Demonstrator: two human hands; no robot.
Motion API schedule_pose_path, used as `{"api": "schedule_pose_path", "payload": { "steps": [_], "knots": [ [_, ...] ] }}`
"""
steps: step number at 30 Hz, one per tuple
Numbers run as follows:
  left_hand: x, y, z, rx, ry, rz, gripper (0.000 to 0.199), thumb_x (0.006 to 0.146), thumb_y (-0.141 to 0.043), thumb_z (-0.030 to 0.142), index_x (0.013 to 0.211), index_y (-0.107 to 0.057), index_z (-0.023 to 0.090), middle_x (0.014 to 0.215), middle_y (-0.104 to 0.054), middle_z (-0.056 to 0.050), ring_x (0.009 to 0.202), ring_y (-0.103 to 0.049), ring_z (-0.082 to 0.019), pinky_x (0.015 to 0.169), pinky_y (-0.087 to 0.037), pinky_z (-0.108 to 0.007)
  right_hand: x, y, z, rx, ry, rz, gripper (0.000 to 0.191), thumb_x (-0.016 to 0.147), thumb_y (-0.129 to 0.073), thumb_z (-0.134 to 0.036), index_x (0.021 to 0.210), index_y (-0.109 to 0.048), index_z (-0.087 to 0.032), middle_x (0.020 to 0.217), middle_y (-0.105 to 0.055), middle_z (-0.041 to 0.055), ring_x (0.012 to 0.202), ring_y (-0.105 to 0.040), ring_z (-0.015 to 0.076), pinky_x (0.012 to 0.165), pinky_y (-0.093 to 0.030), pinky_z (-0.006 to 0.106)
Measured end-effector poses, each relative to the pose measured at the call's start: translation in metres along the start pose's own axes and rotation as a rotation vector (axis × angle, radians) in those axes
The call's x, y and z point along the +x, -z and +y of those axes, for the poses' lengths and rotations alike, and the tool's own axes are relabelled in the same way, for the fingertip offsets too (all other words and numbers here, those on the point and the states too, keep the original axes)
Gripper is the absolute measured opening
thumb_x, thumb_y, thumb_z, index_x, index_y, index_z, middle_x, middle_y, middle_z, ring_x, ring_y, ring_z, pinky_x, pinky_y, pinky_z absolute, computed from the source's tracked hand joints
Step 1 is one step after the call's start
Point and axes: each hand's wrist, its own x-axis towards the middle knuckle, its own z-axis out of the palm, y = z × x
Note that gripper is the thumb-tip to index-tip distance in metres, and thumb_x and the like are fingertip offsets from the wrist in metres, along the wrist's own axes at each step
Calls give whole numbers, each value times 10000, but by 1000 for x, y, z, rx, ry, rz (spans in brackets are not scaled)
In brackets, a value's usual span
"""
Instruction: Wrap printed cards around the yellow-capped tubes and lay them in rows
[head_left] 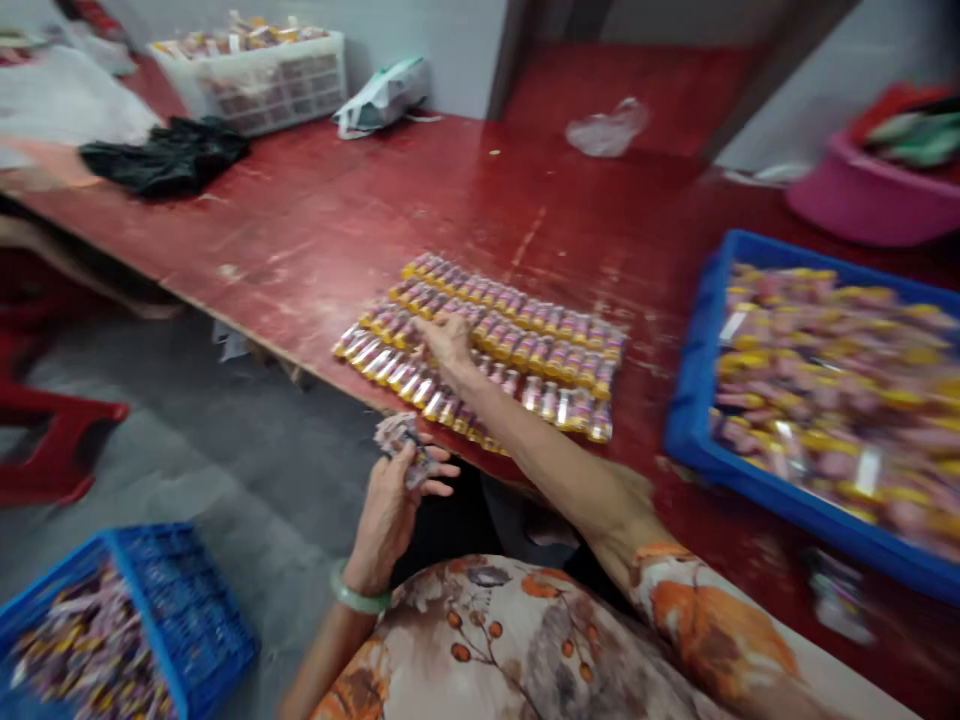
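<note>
Rows of small yellow-capped packaged vials (487, 350) lie side by side on the scuffed red tabletop (322, 210). My right hand (448, 350) reaches across from the lower right, its fingers resting on the rows near their left end. I cannot tell whether it grips anything. Below the table edge, my left hand (390, 510) holds a small bunch of wrapped packets (401, 450) between fingers and thumb. A pale green bangle (358, 592) circles my left wrist. Floral sleeves cover my forearms.
A blue crate (694, 400) heaped with packets stands on the table at right. Another blue crate (161, 590) sits on the concrete floor at lower left. Further off are a white crate (255, 90), a black bag (165, 155), a pink basin (862, 200) and a red stool (52, 440).
</note>
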Motion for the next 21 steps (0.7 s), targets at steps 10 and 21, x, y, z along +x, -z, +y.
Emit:
{"api": "schedule_pose_path", "payload": {
  "steps": [10,21],
  "knots": [
    [15,-42,-25,154,71,-76,324,615,-848,322,821,-701,119,771,-750,-71,706,-722,-217,612,-594,-281,-60,318,38,-1239,-205,229,289,835,-423,-88,980,-672,-78,1051,-667,178,1005,-605,279,784,-441,351],
    [-2,-102,-50,179,180,-296,321,589,-869,178,878,-738,129,857,-767,-66,744,-712,-161,734,-579,-247,-63,397,120,-1171,-196,-63,167,710,-578,-162,828,-674,-92,1021,-657,194,877,-575,248,619,-312,281]
  ]
}}
